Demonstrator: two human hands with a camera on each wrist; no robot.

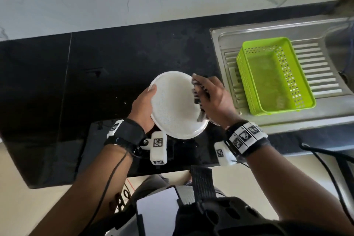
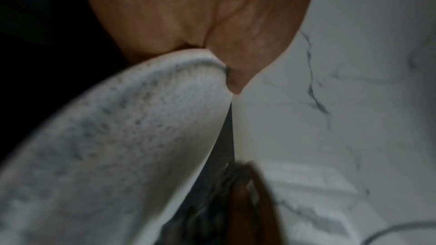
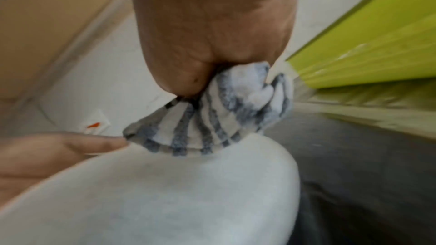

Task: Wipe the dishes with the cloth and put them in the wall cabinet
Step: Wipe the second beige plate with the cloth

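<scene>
Right hand (image 1: pixel 214 97) with cloth (image 1: pixel 198 95) on plate (image 1: pixel 176 105)

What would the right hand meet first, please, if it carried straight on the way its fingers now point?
Most likely the white plate: the right hand already bunches the striped cloth against the plate's right edge. Across the plate sits the left hand, though depth is unclear.

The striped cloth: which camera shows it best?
The right wrist view: the striped cloth fills mid-frame, bunched in the right hand against the white plate. The head view shows it small; the left wrist view only blurs it.
</scene>
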